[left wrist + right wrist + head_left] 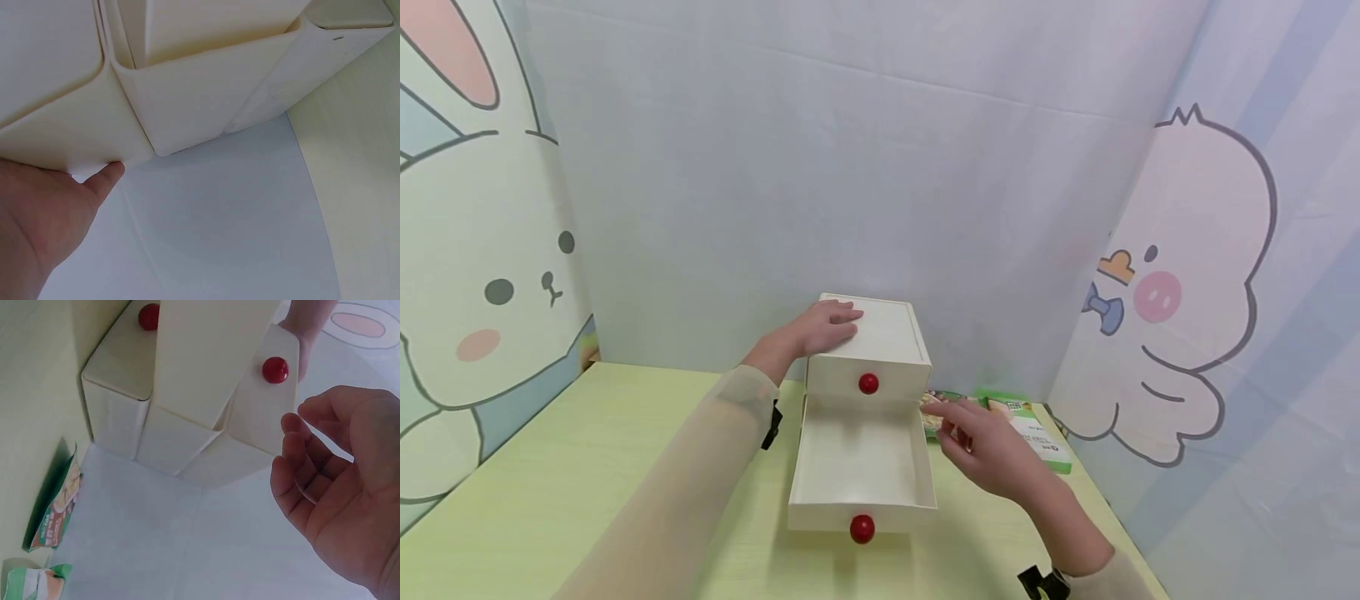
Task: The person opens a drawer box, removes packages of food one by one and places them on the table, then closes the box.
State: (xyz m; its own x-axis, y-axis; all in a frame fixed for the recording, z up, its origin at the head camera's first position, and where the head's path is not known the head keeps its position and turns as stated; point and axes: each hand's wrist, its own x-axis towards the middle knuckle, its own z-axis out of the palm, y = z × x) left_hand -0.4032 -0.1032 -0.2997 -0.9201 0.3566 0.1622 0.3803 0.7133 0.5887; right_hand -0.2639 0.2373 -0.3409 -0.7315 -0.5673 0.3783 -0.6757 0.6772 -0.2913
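Note:
A white drawer unit [887, 333] stands on the table with its middle drawer [861, 454] pulled far out and bare inside. Red round knobs mark the fronts: one on the closed top drawer [831, 375], one on the pulled-out drawer, and one on the closed bottom drawer [115, 359] in the right wrist view. My left hand [829, 327] rests on the unit's top near its left edge, thumb along the side. To the right of the unit, my right hand [988, 446] hovers with loosely bent fingers and holds nothing.
Right of the unit, toward the back, lie a green-and-white food package [1037, 437] and a patterned food packet [57, 509]. Behind the pale yellow table [647, 442] hangs a light curtain [865, 167] with cartoon animals at both sides.

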